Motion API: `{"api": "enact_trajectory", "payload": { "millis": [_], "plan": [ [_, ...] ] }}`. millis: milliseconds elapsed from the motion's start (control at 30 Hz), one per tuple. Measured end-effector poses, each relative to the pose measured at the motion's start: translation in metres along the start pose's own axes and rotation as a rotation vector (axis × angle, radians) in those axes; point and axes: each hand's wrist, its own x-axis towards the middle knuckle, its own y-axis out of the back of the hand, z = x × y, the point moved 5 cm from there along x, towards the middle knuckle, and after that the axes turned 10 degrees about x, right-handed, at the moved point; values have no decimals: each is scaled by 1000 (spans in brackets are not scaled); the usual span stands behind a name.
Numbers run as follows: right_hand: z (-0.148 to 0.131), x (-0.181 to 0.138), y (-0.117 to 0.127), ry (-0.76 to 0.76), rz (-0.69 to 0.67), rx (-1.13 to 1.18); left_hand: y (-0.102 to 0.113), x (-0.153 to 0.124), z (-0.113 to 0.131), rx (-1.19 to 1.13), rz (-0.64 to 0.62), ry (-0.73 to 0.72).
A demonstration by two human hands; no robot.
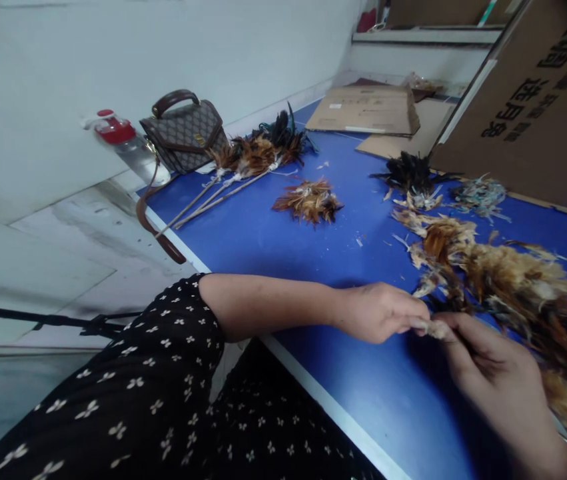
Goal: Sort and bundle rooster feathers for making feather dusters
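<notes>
My left hand (380, 312) rests on the blue table (273, 253) with its fingertips pinched on the pale quill ends of brown feathers (436, 328). My right hand (493, 377) meets it from the right, fingers closed around the same small bunch. A long strip of brown and tan feathers (503, 273) runs from my hands toward the back right. The camera view is tilted.
A small feather clump (308, 200) lies mid-table. Finished feather dusters on sticks (248, 163) lie by a patterned handbag (186, 133) and a red-capped bottle (126, 143). Black feathers (408, 173) and cardboard boxes (523, 107) sit at the back right.
</notes>
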Motion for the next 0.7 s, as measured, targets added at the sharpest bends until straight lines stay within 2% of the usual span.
{"api": "enact_trajectory", "payload": {
  "millis": [67, 133, 367, 533, 700],
  "plan": [
    [1, -1, -8, -48, 17, 10, 2, -2, -6, 28, 151, 78],
    [0, -3, -15, -60, 62, -24, -1, -5, -10, 101, 251, 128],
    [-11, -8, -26, -24, 123, -102, -10, -7, -13, 223, 387, 148],
    [-22, -5, -31, 29, 136, -94, -11, -10, -13, 213, 426, 148],
    [-23, -7, -31, 123, 98, -161, -11, -8, -16, 271, 363, 178]
  ]
}}
